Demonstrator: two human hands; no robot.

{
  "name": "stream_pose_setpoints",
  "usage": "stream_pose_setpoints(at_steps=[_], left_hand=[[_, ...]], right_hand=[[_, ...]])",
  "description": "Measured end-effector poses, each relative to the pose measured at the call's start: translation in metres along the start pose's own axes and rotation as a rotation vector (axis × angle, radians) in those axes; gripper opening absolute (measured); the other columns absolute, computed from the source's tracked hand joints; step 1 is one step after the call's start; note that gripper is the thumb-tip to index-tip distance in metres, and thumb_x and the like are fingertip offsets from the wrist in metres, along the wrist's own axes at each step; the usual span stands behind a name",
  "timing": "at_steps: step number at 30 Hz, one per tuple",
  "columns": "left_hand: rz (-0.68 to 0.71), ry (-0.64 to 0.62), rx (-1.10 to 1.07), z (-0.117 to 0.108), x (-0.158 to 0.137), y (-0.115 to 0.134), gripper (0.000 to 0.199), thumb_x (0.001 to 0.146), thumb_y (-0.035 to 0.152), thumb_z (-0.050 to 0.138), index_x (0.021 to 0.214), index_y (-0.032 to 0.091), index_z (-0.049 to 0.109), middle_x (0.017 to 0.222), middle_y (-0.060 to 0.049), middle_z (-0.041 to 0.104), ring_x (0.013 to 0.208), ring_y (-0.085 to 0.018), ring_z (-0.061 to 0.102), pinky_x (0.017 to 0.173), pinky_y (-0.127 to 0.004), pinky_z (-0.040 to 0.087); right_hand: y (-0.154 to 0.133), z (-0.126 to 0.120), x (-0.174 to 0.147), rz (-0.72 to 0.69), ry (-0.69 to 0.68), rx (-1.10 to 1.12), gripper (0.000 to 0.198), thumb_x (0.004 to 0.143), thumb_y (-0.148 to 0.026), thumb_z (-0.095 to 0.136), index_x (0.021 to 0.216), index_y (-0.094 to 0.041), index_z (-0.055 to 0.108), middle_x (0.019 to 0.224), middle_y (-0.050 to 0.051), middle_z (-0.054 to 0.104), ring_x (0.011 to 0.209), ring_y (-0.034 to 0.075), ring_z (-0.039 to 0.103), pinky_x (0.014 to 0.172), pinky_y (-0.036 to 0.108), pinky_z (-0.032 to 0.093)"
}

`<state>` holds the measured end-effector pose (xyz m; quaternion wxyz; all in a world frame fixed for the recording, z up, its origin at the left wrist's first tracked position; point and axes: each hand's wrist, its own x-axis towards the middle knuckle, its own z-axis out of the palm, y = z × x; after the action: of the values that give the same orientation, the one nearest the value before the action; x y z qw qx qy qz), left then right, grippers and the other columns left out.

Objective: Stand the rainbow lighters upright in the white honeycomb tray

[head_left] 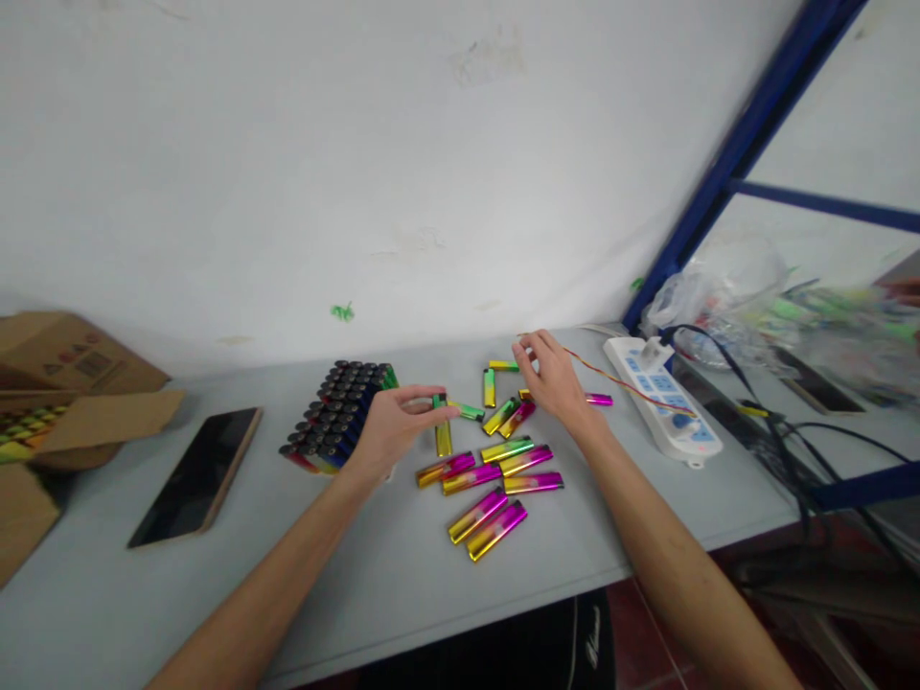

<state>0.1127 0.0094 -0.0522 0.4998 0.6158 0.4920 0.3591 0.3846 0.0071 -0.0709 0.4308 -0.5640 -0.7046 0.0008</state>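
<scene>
My left hand (400, 424) pinches an upright green-and-yellow lighter (443, 439) near its black top, between thumb and fingers. Beside that hand stands a tight block of upright lighters (334, 412) with black tops. My right hand (553, 376) is over the back of the loose lighters, fingers loosely bent and apart, with no held thing visible; its palm side is hidden. A green-and-yellow lighter (503, 366) lies by its fingertips, and a magenta one (599, 400) shows past its wrist. Several yellow-and-magenta lighters (495, 530) lie flat between my forearms.
A phone (197, 474) and an opened cardboard box (93, 383) holding lighters are at left. A white power strip (661, 398) with plugs and a thin orange-red cord (610, 380) lie at right. Beyond are a blue metal frame (740, 158), plastic bags (708, 297) and black cables.
</scene>
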Motion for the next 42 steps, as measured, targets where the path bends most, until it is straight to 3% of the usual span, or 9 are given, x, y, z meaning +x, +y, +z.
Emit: stream_pose_setpoints(at_steps=[4,7,10,12,15,17,22,33,42], left_hand=[[0.007,-0.067,-0.121,0.005,-0.010,-0.001,0.038,0.068,0.038,0.092,0.098,0.016,0.082,0.103,-0.011,0.082,0.099,-0.026,0.076,0.083,-0.034,0.060],[0.039,-0.100,-0.223,0.007,-0.017,-0.003,0.037,0.080,0.047,0.084,0.100,0.018,0.074,0.087,-0.008,0.080,0.079,-0.019,0.075,0.068,-0.028,0.056],[0.021,-0.146,-0.306,0.010,-0.021,-0.008,0.045,0.088,0.062,0.071,0.110,0.024,0.061,0.061,0.005,0.065,0.042,-0.010,0.053,0.044,-0.022,0.039],[-0.001,-0.154,-0.297,0.013,-0.022,-0.012,0.049,0.089,0.068,0.066,0.115,0.027,0.057,0.055,0.011,0.049,0.035,-0.007,0.035,0.038,-0.020,0.028],[0.042,-0.116,-0.194,0.016,-0.023,-0.016,0.044,0.091,0.066,0.063,0.109,0.026,0.058,0.056,0.012,0.037,0.041,-0.007,0.030,0.041,-0.020,0.023],[0.104,-0.092,-0.080,0.017,-0.024,-0.017,0.041,0.095,0.063,0.057,0.092,0.022,0.059,0.056,0.009,0.036,0.047,-0.009,0.032,0.045,-0.022,0.024],[0.195,0.031,0.192,0.016,-0.028,-0.015,0.048,0.094,0.053,0.052,0.060,0.021,0.037,0.058,0.006,0.031,0.056,-0.010,0.031,0.054,-0.028,0.022],[0.197,0.094,0.255,0.016,-0.029,-0.015,0.036,0.088,0.043,0.047,0.059,0.023,0.036,0.058,0.006,0.033,0.058,-0.012,0.034,0.057,-0.029,0.024],[0.166,-0.106,0.126,0.013,-0.030,-0.015,0.048,0.097,0.061,0.055,0.072,0.022,0.046,0.061,0.006,0.042,0.056,-0.012,0.041,0.053,-0.026,0.031]], right_hand=[[-0.003,0.001,0.001,-0.029,0.003,-0.042,0.038,0.108,-0.050,0.039,0.087,-0.023,0.055,0.091,0.008,0.064,0.083,0.021,0.060,0.081,0.035,0.045],[-0.008,0.001,0.000,-0.014,-0.017,-0.096,0.050,0.108,-0.056,0.036,0.071,-0.025,0.046,0.069,0.003,0.056,0.068,0.018,0.053,0.070,0.033,0.039],[-0.014,0.000,-0.001,0.025,-0.032,-0.120,0.062,0.106,-0.064,0.033,0.058,-0.025,0.035,0.053,-0.001,0.042,0.053,0.014,0.041,0.061,0.033,0.032],[-0.017,0.001,-0.001,0.049,-0.017,-0.118,0.067,0.104,-0.070,0.032,0.055,-0.025,0.030,0.048,-0.003,0.034,0.049,0.012,0.034,0.058,0.033,0.028],[-0.020,0.002,-0.002,0.076,-0.013,-0.096,0.072,0.103,-0.073,0.027,0.050,-0.025,0.031,0.045,-0.002,0.031,0.046,0.011,0.031,0.055,0.033,0.026],[-0.021,0.003,-0.002,0.091,-0.019,-0.079,0.075,0.103,-0.074,0.025,0.047,-0.024,0.034,0.043,-0.002,0.033,0.045,0.010,0.031,0.054,0.032,0.025],[-0.022,0.007,-0.002,0.089,0.027,-0.059,0.078,0.102,-0.077,0.023,0.045,-0.024,0.033,0.040,-0.002,0.031,0.043,0.009,0.028,0.051,0.032,0.023],[-0.025,0.008,-0.003,0.073,0.015,-0.026,0.074,0.103,-0.075,0.024,0.048,-0.025,0.025,0.043,-0.003,0.025,0.043,0.009,0.023,0.051,0.033,0.018],[-0.025,0.008,-0.002,0.103,0.003,-0.010,0.073,0.102,-0.075,0.024,0.048,-0.026,0.024,0.044,-0.003,0.025,0.043,0.009,0.026,0.052,0.033,0.019]])
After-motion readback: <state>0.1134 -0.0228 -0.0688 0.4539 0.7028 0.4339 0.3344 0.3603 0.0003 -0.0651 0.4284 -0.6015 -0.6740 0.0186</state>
